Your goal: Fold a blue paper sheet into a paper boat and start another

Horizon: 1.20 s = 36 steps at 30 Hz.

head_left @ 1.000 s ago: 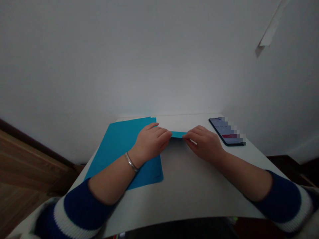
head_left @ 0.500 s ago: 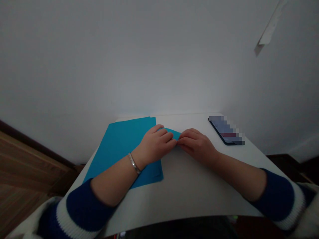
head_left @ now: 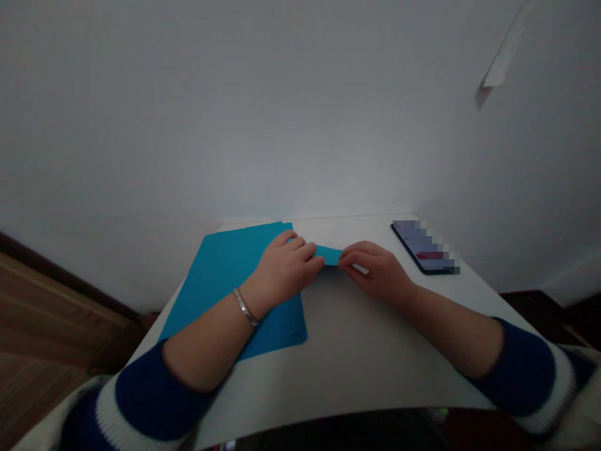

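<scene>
Heads up, your left hand (head_left: 282, 274) and right hand (head_left: 378, 273) are both pinching the paper (head_left: 329, 255) toward 12 o'clock on the surface (head_left: 357, 351), so uneven pulling could skew the crease or tear it.

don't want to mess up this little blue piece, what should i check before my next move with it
1. Grip of left hand on small blue piece: ok, fingers pinch its left end.
2. Grip of right hand: ok, fingertips pinch its right end.
3. Edges of the piece aligned: cannot tell, the hands hide most of it.
4. Stack of blue sheets flat: ok, left forearm rests across it.
5. Gap to phone: ok, it lies apart, right side of table.
</scene>
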Tool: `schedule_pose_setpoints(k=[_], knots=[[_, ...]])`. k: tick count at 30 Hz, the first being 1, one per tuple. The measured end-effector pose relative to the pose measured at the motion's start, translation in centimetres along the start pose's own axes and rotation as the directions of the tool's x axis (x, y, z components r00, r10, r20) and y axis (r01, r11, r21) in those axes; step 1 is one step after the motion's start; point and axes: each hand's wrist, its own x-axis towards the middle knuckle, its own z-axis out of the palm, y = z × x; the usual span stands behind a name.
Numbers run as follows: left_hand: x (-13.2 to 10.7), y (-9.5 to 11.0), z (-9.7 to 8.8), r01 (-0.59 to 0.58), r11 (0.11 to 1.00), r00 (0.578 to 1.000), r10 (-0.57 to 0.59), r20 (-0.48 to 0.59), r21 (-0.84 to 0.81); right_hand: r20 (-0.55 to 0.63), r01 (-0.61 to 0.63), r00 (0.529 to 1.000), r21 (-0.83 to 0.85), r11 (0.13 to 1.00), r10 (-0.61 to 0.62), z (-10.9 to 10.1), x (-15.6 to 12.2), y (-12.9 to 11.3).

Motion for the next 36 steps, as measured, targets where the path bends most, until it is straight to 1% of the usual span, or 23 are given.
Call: schedule_pose_setpoints(k=[5, 14, 18, 21, 24, 26, 28, 30, 31, 32, 33, 34, 36], knots=[[-0.3, -0.5, 0.2, 0.053, 0.998, 0.998, -0.053, 0.018, -0.020, -0.048, -0.045, 0.998, 0.047, 0.998, 0.047, -0.3, -0.3, 0.7], [-0.4, -0.9, 0.2, 0.098, 0.995, 0.993, -0.097, 0.062, -0.015, -0.091, -0.116, 0.988, 0.100, 0.988, 0.125, -0.3, -0.9, 1.5], [-0.6, -1.0, 0.2, 0.127, 0.992, 0.986, -0.123, 0.113, -0.026, -0.104, -0.150, 0.981, 0.121, 0.981, 0.163, -0.3, -1.2, 2.2], [-0.8, -1.1, 0.2, 0.156, 0.987, 0.975, -0.149, 0.165, -0.028, -0.104, -0.197, 0.972, 0.147, 0.969, 0.213, -0.4, -1.3, 2.6], [-1.0, -1.3, 0.5, 0.180, 0.983, 0.967, -0.171, 0.188, -0.035, -0.099, -0.252, 0.957, 0.189, 0.949, 0.273, -0.6, -1.4, 2.7], [-1.2, -1.4, 0.7, 0.198, 0.980, 0.963, -0.188, 0.195, -0.031, -0.116, -0.298, 0.938, 0.214, 0.930, 0.327, -0.7, -1.5, 2.8], [-1.4, -1.5, 1.0, 0.255, 0.967, 0.950, -0.244, 0.195, -0.029, -0.138, -0.357, 0.909, 0.234, 0.904, 0.394, -0.7, -1.6, 2.9], [-1.5, -1.4, 1.1, 0.352, 0.934, 0.925, -0.338, 0.173, -0.058, -0.140, -0.401, 0.885, 0.254, 0.880, 0.444, -0.6, -1.6, 3.0], [-1.6, -1.3, 1.1, 0.393, 0.915, 0.913, -0.377, 0.155, -0.089, -0.131, -0.408, 0.882, 0.266, 0.873, 0.452, -0.5, -1.6, 3.0], [-1.6, -1.2, 1.2, 0.410, 0.903, 0.909, -0.395, 0.134, -0.124, -0.119, -0.404, 0.886, 0.281, 0.871, 0.449, -0.4, -1.6, 3.0], [-1.6, -1.1, 1.2, 0.402, 0.902, 0.915, -0.389, 0.111, -0.155, -0.105, -0.392, 0.893, 0.296, 0.871, 0.437, -0.3, -1.5, 3.0], [-1.6, -1.0, 1.3, 0.370, 0.912, 0.929, -0.360, 0.087, -0.174, -0.093, -0.377, 0.902, 0.307, 0.874, 0.421, -0.3, -1.4, 3.0], [-1.6, -0.9, 1.5, 0.279, 0.946, 0.960, -0.274, 0.054, -0.168, -0.077, -0.345, 0.921, 0.288, 0.893, 0.381, -0.2, -1.3, 2.8]])
